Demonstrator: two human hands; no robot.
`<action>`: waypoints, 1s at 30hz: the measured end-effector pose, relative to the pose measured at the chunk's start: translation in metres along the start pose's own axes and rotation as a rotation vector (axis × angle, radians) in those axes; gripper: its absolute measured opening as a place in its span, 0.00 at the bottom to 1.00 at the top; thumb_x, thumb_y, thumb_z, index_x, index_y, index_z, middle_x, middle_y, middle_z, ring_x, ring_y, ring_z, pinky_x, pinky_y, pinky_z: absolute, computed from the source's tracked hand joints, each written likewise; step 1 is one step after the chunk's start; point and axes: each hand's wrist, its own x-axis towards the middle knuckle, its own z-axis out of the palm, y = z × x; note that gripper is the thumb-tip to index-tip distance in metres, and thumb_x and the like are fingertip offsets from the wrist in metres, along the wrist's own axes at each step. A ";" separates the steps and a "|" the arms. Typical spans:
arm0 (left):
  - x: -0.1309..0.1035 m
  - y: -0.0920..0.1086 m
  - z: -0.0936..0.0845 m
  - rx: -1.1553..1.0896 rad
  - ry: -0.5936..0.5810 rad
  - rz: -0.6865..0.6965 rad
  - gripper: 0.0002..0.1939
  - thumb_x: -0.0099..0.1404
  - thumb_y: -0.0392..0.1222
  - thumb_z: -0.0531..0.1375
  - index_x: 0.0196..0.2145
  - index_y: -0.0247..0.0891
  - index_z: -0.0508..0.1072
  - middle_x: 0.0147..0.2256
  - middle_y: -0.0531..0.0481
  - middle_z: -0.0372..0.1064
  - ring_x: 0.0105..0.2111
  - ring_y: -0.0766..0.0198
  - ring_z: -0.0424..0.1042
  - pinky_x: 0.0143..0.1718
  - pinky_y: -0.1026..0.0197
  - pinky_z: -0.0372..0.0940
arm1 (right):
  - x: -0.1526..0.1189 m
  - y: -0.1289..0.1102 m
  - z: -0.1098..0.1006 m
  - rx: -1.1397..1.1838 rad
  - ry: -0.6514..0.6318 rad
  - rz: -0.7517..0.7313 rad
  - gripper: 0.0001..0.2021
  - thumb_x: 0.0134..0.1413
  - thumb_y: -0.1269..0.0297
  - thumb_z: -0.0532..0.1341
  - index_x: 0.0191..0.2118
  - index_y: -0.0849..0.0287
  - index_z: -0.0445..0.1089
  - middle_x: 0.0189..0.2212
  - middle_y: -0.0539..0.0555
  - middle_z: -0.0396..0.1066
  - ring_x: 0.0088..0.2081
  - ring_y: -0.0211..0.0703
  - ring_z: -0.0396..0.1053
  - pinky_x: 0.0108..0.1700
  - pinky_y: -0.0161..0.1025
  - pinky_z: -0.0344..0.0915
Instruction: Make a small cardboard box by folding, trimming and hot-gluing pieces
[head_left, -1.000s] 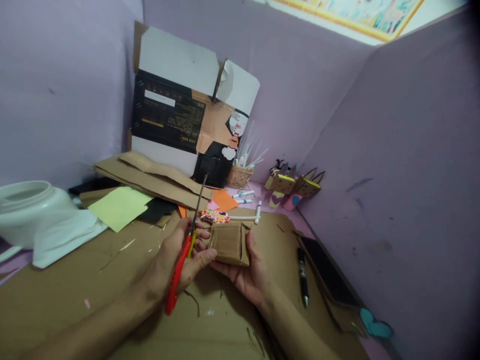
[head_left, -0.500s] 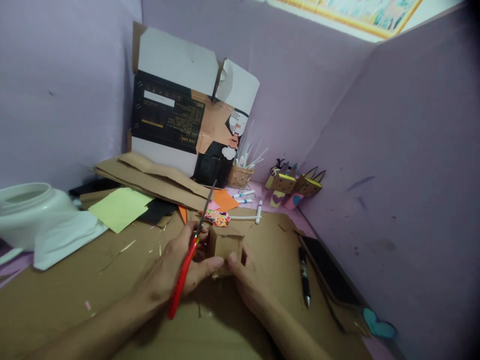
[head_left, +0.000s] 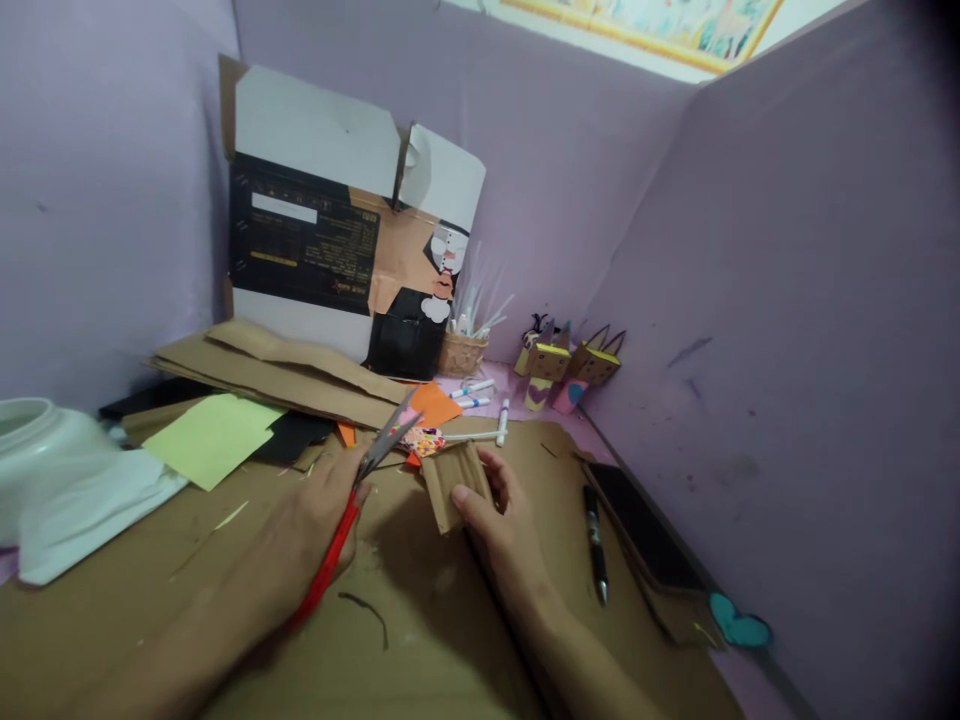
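Left hand (head_left: 319, 515) off the cardboard box (head_left: 451, 488)

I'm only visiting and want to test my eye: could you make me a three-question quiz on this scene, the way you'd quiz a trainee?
1. What does the left hand hold?
2. True or false: the right hand holds a pen.
3. What color is the heart-shaped piece at the lower right? A. Red B. Teal C. Yellow

Key: 1. Red-handled scissors. 2. False; it holds a small cardboard piece. 3. B.
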 end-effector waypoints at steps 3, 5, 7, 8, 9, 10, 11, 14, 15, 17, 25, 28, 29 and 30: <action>0.001 -0.002 0.004 0.020 -0.021 -0.012 0.18 0.66 0.38 0.46 0.51 0.38 0.64 0.45 0.40 0.67 0.46 0.50 0.68 0.47 0.52 0.63 | -0.001 0.001 0.001 0.028 -0.021 0.051 0.27 0.39 0.58 0.68 0.48 0.56 0.65 0.46 0.56 0.70 0.47 0.54 0.67 0.48 0.45 0.63; 0.001 0.002 0.004 0.065 -0.046 -0.017 0.17 0.66 0.38 0.46 0.51 0.36 0.64 0.44 0.39 0.67 0.45 0.49 0.68 0.47 0.51 0.62 | -0.002 0.001 0.002 0.014 -0.006 0.056 0.27 0.39 0.58 0.68 0.48 0.56 0.65 0.45 0.56 0.70 0.47 0.54 0.67 0.48 0.45 0.63; 0.001 0.007 0.003 0.067 -0.073 -0.048 0.16 0.66 0.40 0.48 0.50 0.37 0.65 0.42 0.40 0.69 0.44 0.49 0.69 0.44 0.50 0.63 | -0.002 -0.001 0.003 -0.011 0.005 0.047 0.27 0.39 0.58 0.68 0.48 0.56 0.65 0.45 0.56 0.70 0.46 0.54 0.67 0.47 0.46 0.63; 0.001 0.010 0.002 0.035 -0.086 -0.085 0.16 0.66 0.42 0.49 0.49 0.38 0.65 0.41 0.41 0.70 0.42 0.49 0.70 0.42 0.51 0.64 | -0.003 -0.001 0.004 -0.022 -0.001 0.038 0.26 0.39 0.59 0.68 0.48 0.56 0.65 0.45 0.56 0.70 0.46 0.54 0.67 0.47 0.46 0.63; 0.001 0.013 0.002 -0.024 -0.091 -0.132 0.16 0.65 0.45 0.51 0.48 0.39 0.66 0.40 0.42 0.71 0.40 0.50 0.71 0.40 0.53 0.65 | -0.004 -0.001 0.005 -0.033 -0.018 0.026 0.26 0.39 0.59 0.68 0.48 0.56 0.65 0.44 0.56 0.70 0.46 0.53 0.68 0.48 0.46 0.63; 0.001 0.015 0.001 -0.103 -0.081 -0.182 0.15 0.64 0.47 0.53 0.46 0.40 0.66 0.39 0.44 0.72 0.39 0.51 0.73 0.38 0.55 0.66 | -0.005 -0.001 0.006 -0.040 -0.046 0.015 0.26 0.39 0.60 0.68 0.48 0.56 0.65 0.44 0.56 0.70 0.46 0.53 0.68 0.48 0.47 0.63; 0.001 0.017 0.000 -0.191 -0.058 -0.223 0.16 0.62 0.49 0.54 0.45 0.40 0.67 0.38 0.45 0.72 0.37 0.52 0.73 0.36 0.56 0.67 | -0.006 -0.001 0.007 -0.039 -0.081 0.006 0.25 0.40 0.61 0.68 0.48 0.55 0.65 0.44 0.55 0.70 0.46 0.53 0.68 0.48 0.47 0.63; 0.002 0.021 -0.002 -0.379 0.021 -0.271 0.17 0.60 0.52 0.57 0.43 0.40 0.67 0.38 0.45 0.72 0.38 0.53 0.74 0.37 0.57 0.68 | -0.010 0.002 0.010 -0.006 -0.188 -0.003 0.25 0.41 0.62 0.68 0.48 0.53 0.65 0.46 0.55 0.70 0.48 0.52 0.68 0.50 0.47 0.63; 0.003 0.022 -0.002 -0.410 0.020 -0.263 0.18 0.59 0.52 0.57 0.43 0.39 0.66 0.38 0.44 0.72 0.38 0.53 0.74 0.38 0.56 0.68 | -0.011 0.002 0.011 0.004 -0.213 -0.003 0.25 0.42 0.62 0.68 0.49 0.53 0.64 0.46 0.55 0.70 0.49 0.52 0.67 0.50 0.47 0.63; 0.003 0.023 -0.004 -0.429 -0.019 -0.242 0.19 0.58 0.52 0.59 0.43 0.39 0.66 0.39 0.43 0.72 0.39 0.52 0.73 0.40 0.54 0.68 | -0.013 0.004 0.012 0.005 -0.250 -0.002 0.26 0.42 0.62 0.67 0.50 0.54 0.63 0.48 0.57 0.69 0.50 0.52 0.67 0.52 0.48 0.62; 0.000 0.027 0.000 -0.318 -0.098 -0.180 0.16 0.61 0.47 0.51 0.45 0.40 0.67 0.39 0.48 0.74 0.39 0.56 0.73 0.41 0.58 0.66 | -0.012 0.001 0.004 -0.074 -0.325 -0.057 0.40 0.34 0.57 0.71 0.57 0.55 0.59 0.56 0.59 0.62 0.57 0.59 0.60 0.58 0.53 0.55; 0.000 0.025 0.002 -0.484 -0.105 -0.187 0.14 0.62 0.47 0.50 0.43 0.40 0.66 0.40 0.48 0.74 0.39 0.56 0.73 0.39 0.59 0.67 | -0.013 0.001 0.001 0.082 -0.409 -0.063 0.39 0.34 0.55 0.72 0.56 0.52 0.59 0.55 0.56 0.65 0.56 0.58 0.62 0.55 0.50 0.60; 0.000 0.024 0.002 -0.543 -0.109 -0.201 0.14 0.62 0.47 0.50 0.42 0.40 0.65 0.41 0.47 0.74 0.39 0.56 0.73 0.39 0.59 0.67 | -0.014 0.001 0.001 0.156 -0.420 -0.044 0.38 0.36 0.55 0.71 0.56 0.51 0.60 0.54 0.55 0.66 0.54 0.57 0.64 0.54 0.49 0.62; 0.001 0.024 0.002 -0.591 -0.117 -0.208 0.13 0.63 0.47 0.50 0.42 0.40 0.65 0.41 0.47 0.74 0.40 0.56 0.73 0.39 0.59 0.68 | -0.015 0.001 0.002 0.228 -0.419 -0.010 0.36 0.37 0.55 0.71 0.55 0.50 0.61 0.52 0.55 0.67 0.53 0.55 0.66 0.52 0.47 0.63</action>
